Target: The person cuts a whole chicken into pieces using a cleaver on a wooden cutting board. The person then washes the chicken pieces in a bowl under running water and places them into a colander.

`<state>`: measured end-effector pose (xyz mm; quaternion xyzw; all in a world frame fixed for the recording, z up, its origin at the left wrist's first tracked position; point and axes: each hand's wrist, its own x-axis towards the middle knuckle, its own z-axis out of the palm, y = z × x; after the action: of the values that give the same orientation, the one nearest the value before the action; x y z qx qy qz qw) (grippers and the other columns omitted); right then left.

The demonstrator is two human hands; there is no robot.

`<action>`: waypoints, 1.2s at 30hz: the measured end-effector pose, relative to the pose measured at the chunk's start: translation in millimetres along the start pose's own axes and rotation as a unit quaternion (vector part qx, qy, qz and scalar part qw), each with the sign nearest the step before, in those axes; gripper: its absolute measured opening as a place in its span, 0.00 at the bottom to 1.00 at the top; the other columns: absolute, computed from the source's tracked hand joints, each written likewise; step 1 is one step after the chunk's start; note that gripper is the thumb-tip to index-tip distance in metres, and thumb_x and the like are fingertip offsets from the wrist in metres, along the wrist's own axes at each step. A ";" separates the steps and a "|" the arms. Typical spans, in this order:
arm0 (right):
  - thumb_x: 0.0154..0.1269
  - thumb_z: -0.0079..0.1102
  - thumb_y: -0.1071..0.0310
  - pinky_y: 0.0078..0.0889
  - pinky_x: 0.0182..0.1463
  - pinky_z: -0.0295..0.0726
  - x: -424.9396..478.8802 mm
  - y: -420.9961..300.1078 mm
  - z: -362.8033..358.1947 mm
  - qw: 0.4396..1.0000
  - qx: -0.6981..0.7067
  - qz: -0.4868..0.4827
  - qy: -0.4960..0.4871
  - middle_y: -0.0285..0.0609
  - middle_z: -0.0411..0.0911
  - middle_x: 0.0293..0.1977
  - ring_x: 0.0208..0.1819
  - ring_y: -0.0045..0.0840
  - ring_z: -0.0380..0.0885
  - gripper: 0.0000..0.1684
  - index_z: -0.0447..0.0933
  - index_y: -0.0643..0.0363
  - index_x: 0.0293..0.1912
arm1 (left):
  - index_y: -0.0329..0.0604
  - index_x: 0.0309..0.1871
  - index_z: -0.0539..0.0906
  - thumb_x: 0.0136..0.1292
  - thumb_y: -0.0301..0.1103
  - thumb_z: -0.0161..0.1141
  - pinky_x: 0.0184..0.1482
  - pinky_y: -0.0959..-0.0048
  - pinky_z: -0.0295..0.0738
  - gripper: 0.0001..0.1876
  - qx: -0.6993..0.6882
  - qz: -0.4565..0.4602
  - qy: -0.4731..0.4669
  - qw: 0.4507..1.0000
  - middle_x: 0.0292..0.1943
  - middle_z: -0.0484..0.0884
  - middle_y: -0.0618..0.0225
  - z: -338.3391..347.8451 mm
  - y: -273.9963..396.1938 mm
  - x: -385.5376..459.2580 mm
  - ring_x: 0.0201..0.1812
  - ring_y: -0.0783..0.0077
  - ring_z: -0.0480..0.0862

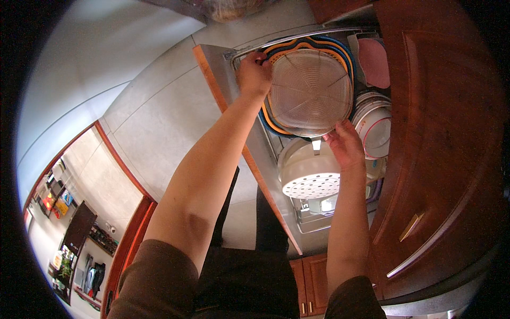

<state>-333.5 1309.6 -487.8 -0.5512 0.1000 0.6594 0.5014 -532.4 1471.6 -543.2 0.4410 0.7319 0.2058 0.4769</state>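
Note:
An open pull-out drawer holds a stack of nested plastic baskets (352,75) with orange, dark and blue rims. On top of them lies a round, ribbed, see-through piece (310,91), perhaps a strainer or basket. My left hand (255,73) curls its fingers over the stack's rim at upper left. At the lower right edge of the ribbed piece, my right hand (346,145) grips with its thumb on top; its other fingers are partly hidden. Just below sits a white perforated steamer basket (312,185), partly behind my right wrist.
White bowls (372,131) and a pink container (373,62) stand along the drawer's right side. The drawer's wooden front (247,153) slants past my left forearm. A brown cabinet door (434,131) rises at right. Pale floor tiles (155,119) and a doorway frame (131,235) lie left.

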 end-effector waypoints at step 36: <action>0.48 0.66 0.65 0.45 0.64 0.56 -24.6 -4.3 -28.3 0.981 0.088 -0.101 -0.139 0.39 0.62 0.59 0.61 0.33 0.59 0.42 0.56 0.55 0.62 | 0.41 0.34 0.74 0.44 0.28 0.60 0.35 0.59 0.72 0.11 0.270 0.359 -0.030 0.893 0.33 0.76 0.57 -83.2 113.3 -70.4 0.34 0.50 0.78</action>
<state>-315.1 1278.7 -476.2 -0.4150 0.0307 0.6646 0.6205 -543.7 1481.9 -386.7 0.7918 0.5361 0.1440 0.2548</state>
